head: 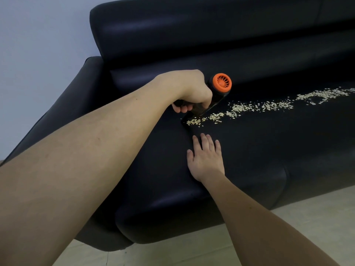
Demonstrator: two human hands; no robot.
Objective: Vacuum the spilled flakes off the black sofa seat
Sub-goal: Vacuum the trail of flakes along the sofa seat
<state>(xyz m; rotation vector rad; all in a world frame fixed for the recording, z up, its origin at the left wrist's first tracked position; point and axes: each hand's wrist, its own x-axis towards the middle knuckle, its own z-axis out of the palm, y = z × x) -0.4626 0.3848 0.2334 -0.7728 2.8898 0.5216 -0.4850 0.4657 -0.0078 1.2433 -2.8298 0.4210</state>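
- Fingers (184, 108) of the L hand (189, 91) are curled tight round the dark handle of the handheld vacuum (215, 95), a full grip, knuckles up.
- Vacuum's tilted: orange vent cap (221, 82) up and toward the backrest, dark body sloping down toward the near-left.
- Nozzle end sits at the seat, right at the left tip of the flake trail, prob. touching the leather, but black on black, hard to be sure.
- Flakes (269, 105), pale and oat-like, run in a ragged line across the black sofa seat (269, 150), from just beside the nozzle away to the right, thicker toward the far right edge of view.
- R hand (206, 160) lies flat on the seat, palm down, fingers straight and slightly spread, holding nothing, near the flakes' left end but apart from them.
- Both forearms bare, L one reaching across from the lower left.
- Sofa's backrest (192, 29) behind, padded armrest (76, 96) at the left.
- Pale wall (38, 45) beyond the armrest; light tiled floor (192, 250) below the sofa front.
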